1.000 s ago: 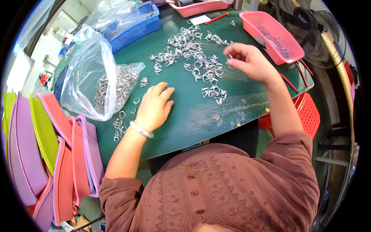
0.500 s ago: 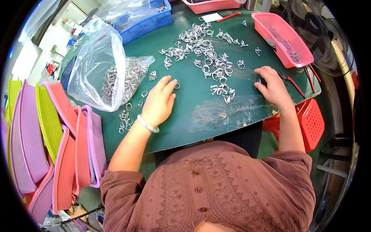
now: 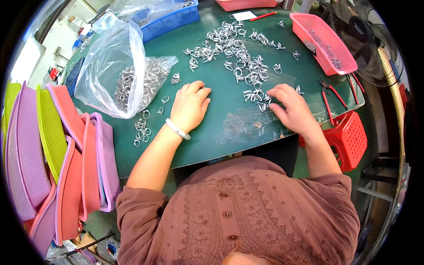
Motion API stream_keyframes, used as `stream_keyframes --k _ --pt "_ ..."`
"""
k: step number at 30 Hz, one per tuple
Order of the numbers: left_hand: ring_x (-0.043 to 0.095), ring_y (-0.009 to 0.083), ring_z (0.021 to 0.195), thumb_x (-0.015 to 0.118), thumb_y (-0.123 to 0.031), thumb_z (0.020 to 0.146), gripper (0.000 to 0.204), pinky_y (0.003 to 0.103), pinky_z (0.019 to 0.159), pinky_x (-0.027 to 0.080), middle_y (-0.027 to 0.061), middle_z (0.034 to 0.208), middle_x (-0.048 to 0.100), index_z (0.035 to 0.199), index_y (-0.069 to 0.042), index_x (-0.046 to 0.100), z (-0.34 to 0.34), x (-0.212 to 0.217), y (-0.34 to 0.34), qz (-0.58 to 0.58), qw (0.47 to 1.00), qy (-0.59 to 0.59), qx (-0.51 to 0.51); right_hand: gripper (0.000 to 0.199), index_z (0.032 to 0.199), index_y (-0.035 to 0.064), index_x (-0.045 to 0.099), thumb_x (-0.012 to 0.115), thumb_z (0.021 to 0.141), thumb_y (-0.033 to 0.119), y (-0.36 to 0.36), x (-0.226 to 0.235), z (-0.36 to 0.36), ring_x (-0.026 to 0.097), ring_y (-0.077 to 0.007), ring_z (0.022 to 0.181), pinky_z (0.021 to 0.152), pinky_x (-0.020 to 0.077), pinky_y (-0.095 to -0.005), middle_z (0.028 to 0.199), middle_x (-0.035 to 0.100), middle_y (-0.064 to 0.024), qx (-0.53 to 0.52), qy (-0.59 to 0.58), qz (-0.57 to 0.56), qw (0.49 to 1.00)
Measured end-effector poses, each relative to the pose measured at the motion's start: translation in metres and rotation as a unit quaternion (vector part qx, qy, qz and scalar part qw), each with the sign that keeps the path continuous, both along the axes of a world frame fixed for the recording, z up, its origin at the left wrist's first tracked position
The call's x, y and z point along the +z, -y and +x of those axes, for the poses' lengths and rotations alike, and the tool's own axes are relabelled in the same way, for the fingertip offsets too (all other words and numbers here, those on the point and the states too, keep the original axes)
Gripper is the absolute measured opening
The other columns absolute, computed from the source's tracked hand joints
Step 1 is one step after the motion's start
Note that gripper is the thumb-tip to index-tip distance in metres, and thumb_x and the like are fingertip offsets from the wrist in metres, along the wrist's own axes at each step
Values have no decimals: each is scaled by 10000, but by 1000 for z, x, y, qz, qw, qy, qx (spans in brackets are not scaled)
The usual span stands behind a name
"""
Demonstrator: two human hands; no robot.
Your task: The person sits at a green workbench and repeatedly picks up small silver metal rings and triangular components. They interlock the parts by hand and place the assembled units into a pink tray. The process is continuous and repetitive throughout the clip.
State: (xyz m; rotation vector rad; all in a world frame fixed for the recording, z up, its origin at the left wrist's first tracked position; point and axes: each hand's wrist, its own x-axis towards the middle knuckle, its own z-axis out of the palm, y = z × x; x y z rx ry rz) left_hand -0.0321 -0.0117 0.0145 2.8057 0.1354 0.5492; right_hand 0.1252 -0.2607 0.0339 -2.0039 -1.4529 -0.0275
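Toward the left of the green tabletop [image 3: 207,132], my left hand [image 3: 189,106] rests with its fingers curled down. Whatever lies under its fingertips is hidden. A bracelet circles that wrist. My right hand [image 3: 292,109] is open, thumb and fingers apart, beside the near end of a spread of silver metal rings [image 3: 254,70]. Its fingertips are close to a small ring cluster [image 3: 263,106]; contact is unclear. Just beyond its knuckles lies another silver ring piece [image 3: 299,90]. Several loose rings [image 3: 142,130] lie left of my left forearm.
A clear plastic bag [image 3: 145,86] full of rings slumps at the left. Stacked baskets [image 3: 57,145] stand beside the table. Red-handled pliers [image 3: 330,95] and a pink tray [image 3: 324,46] lie right, near a fan [image 3: 360,31] and red stool [image 3: 349,141]. A blue crate [image 3: 172,22] sits behind.
My right hand has moved left, from beside the pliers to the near rings, leaving a ring piece behind it. My left hand has shifted slightly right; the ring seen at its fingertips is now out of sight.
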Motion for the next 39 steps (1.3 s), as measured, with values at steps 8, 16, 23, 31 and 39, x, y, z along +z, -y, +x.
stream_keyframes --k 8,16,23,31,39 --pt "550 307 881 605 -12 730 153 401 794 425 111 917 578 882 -28 596 -46 0 -19 54 997 52 30 407 1109 55 522 658 726 68 -9 -7 -15 500 -314 992 826 443 -381 1098 495 -120 0 18 -38 999" --pt "548 320 866 563 -6 771 120 393 789 433 130 918 580 884 2 604 -89 3 -39 35 993 -2 115 392 1112 27 520 632 738 63 -53 -14 -15 500 -315 980 834 442 -387 1030 498 -142 83 50 -83 992" --pt "537 301 917 610 -49 737 157 398 823 407 116 974 570 889 -11 626 -93 17 -26 77 989 -4 130 428 1106 52 522 678 715 133 -73 0 -5 470 -357 1052 890 405 -420 1153 466 -170 104 112 7 988" --pt "513 350 1038 677 -122 724 341 417 897 398 170 1131 535 1041 -29 595 -19 19 28 -12 999 21 -26 529 1201 48 481 697 733 167 -58 -10 22 344 -401 1224 1023 318 -433 1309 371 -221 119 71 -59 989" --pt "401 360 1185 652 -228 761 419 468 978 314 158 1289 438 1148 -96 563 34 13 53 16 989 -17 -146 674 1303 121 427 655 748 427 -42 -10 120 300 -436 1258 1034 274 -489 1377 303 -242 -256 110 -149 949"
